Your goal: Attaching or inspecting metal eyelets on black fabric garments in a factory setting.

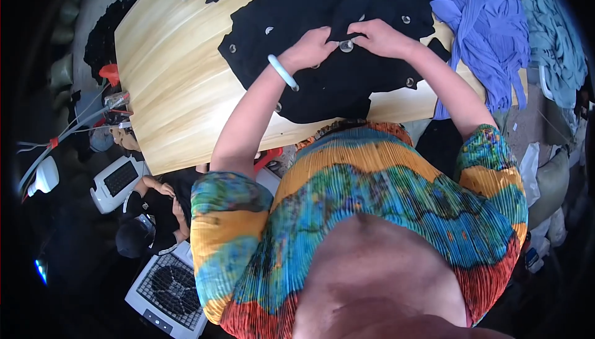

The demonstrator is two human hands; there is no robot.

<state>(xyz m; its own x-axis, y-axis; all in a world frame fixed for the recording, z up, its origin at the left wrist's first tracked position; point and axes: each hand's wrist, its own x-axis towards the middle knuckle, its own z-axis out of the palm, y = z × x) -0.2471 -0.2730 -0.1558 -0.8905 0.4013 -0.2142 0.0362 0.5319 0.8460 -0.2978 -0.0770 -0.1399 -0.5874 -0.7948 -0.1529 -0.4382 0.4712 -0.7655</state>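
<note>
A large piece of black fabric (pixel 328 94) lies over the wooden table in front of me. Small round shiny discs sit scattered across it, one of them (pixel 346 46) right between my two hands. My left hand (pixel 312 48), below a pale bangle on the wrist, is closed with thumb and fingers pinching the fabric at the disc's left side. From the right, my right hand (pixel 380 39) pinches the fabric beside the same disc. Between the hands the cloth looks slightly raised. Whether either thumb presses on the disc itself I cannot tell.
Purple-blue fabric (pixel 486 35) is heaped at the table's right end, with teal fabric (pixel 558 48) beyond it. The bare wooden tabletop (pixel 180 79) shows at left. Below left are another person in black (pixel 155 215), a white fan unit (pixel 170 286) and cables (pixel 56 142).
</note>
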